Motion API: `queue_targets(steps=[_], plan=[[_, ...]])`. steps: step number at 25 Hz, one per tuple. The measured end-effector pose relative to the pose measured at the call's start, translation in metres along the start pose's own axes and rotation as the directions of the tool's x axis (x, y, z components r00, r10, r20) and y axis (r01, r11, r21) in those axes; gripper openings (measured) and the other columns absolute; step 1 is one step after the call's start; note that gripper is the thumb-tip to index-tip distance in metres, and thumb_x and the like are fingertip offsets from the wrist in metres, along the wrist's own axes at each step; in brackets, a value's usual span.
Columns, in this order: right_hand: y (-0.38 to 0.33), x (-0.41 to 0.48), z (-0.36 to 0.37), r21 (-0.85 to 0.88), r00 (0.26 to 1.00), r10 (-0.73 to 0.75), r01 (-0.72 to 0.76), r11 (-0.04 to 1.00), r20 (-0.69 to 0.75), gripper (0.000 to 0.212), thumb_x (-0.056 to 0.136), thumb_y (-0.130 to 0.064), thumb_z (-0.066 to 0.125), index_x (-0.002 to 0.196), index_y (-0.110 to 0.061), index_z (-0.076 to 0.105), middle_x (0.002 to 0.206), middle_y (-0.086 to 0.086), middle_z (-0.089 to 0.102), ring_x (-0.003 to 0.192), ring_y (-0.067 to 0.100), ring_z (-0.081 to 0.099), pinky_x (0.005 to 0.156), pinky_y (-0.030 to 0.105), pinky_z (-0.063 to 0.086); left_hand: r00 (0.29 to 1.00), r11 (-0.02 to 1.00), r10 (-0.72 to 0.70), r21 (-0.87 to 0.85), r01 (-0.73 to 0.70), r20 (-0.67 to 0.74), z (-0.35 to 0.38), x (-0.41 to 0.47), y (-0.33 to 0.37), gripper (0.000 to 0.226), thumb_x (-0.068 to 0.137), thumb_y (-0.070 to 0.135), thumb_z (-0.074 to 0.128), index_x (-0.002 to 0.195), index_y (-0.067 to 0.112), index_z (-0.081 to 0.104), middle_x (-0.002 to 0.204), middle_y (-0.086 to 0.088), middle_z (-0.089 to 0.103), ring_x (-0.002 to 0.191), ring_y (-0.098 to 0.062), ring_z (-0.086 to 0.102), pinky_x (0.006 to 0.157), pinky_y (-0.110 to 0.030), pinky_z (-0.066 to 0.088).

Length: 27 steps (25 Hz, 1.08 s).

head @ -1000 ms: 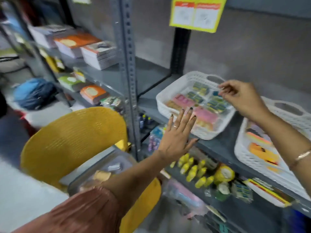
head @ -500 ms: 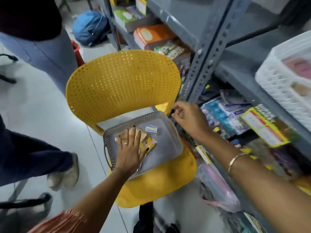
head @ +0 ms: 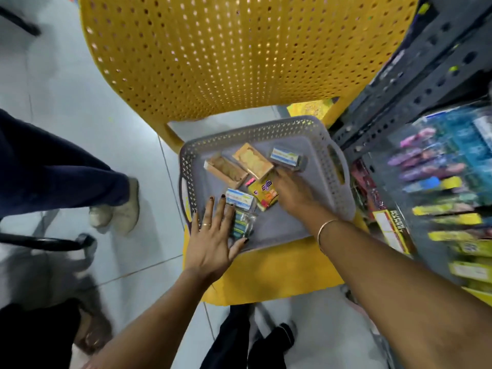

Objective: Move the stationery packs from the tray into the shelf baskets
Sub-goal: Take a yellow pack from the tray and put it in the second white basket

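Note:
A grey perforated tray (head: 338, 193) rests on the seat of a yellow chair (head: 239, 49). In it lie two tan boxes (head: 241, 165), a yellow pack (head: 263, 194), a blue-and-white pack (head: 286, 157) at the far right, another blue-and-white pack (head: 239, 199), and a green clear-wrapped pack (head: 243, 225). My left hand (head: 213, 241) lies flat with fingers spread at the tray's near left corner, its fingertips touching the nearer packs. My right hand (head: 290, 191) reaches into the tray's middle beside the yellow pack; motion blur hides its fingers.
A grey metal shelf post (head: 415, 83) and low shelves crowded with colourful stationery (head: 436, 166) stand close on the right. Another person's dark trouser leg and pale shoes (head: 117, 209) are on the floor to the left. My own feet (head: 255, 342) show below the chair.
The view dropped from the shelf baskets to the tray. My left hand slid toward the tray's near left corner. My right hand came from the tray's far rim into its middle.

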State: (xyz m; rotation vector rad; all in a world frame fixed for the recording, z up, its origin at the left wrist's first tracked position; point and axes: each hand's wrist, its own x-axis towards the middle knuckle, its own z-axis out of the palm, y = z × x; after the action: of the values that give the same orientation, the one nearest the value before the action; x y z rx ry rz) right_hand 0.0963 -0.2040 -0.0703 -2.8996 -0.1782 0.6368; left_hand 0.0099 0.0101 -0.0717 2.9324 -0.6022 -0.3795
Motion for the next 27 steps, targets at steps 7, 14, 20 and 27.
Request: queue_targets(steps=[7, 14, 20, 27], plan=[[0.006, -0.004, -0.002, -0.015, 0.992, -0.112, 0.112, 0.994, 0.051, 0.078, 0.071, -0.006, 0.072, 0.137, -0.006, 0.032, 0.142, 0.016, 0.035, 0.131, 0.032, 0.035, 0.103, 0.044, 0.042, 1.000, 1.000, -0.024, -0.006, 0.024, 0.013, -0.004, 0.000, 0.003, 0.079, 0.091, 0.065, 0.007, 0.143, 0.010, 0.030, 0.152, -0.013, 0.024, 0.140, -0.029, 0.012, 0.106, -0.060, 0.022], [0.002, -0.007, 0.002, -0.102, 0.987, -0.154, 0.158, 0.982, 0.041, 0.081, 0.066, -0.019, 0.078, 0.132, -0.003, 0.033, 0.140, 0.016, 0.037, 0.131, 0.030, 0.034, 0.107, 0.038, 0.036, 0.999, 0.999, 0.044, -0.025, -0.045, -0.017, -0.001, -0.006, -0.001, 0.074, 0.095, 0.060, 0.012, 0.139, 0.008, 0.039, 0.147, -0.012, 0.030, 0.138, -0.026, 0.022, 0.108, -0.046, 0.021], [0.016, -0.024, -0.003, -0.137, 0.994, -0.104, 0.105, 0.985, 0.017, 0.078, 0.066, -0.042, 0.074, 0.124, -0.002, 0.039, 0.128, 0.015, 0.043, 0.121, 0.029, 0.038, 0.100, 0.037, 0.039, 0.998, 0.998, 0.065, 0.018, -0.065, 0.012, -0.004, -0.015, 0.000, 0.073, 0.095, 0.058, 0.013, 0.127, 0.008, 0.054, 0.140, -0.016, 0.045, 0.131, -0.032, 0.038, 0.104, -0.044, 0.017], [0.028, -0.069, -0.076, 0.018, 0.982, 0.047, -0.044, 0.999, -0.186, 0.075, 0.065, -0.038, 0.073, 0.122, -0.002, 0.040, 0.121, 0.015, 0.046, 0.114, 0.030, 0.042, 0.087, 0.037, 0.043, 0.995, 1.000, 0.023, -0.014, -0.022, 0.094, -0.021, -0.018, 0.008, 0.076, 0.097, 0.056, 0.007, 0.126, 0.006, 0.056, 0.139, -0.016, 0.046, 0.127, -0.032, 0.043, 0.092, -0.052, 0.043]])
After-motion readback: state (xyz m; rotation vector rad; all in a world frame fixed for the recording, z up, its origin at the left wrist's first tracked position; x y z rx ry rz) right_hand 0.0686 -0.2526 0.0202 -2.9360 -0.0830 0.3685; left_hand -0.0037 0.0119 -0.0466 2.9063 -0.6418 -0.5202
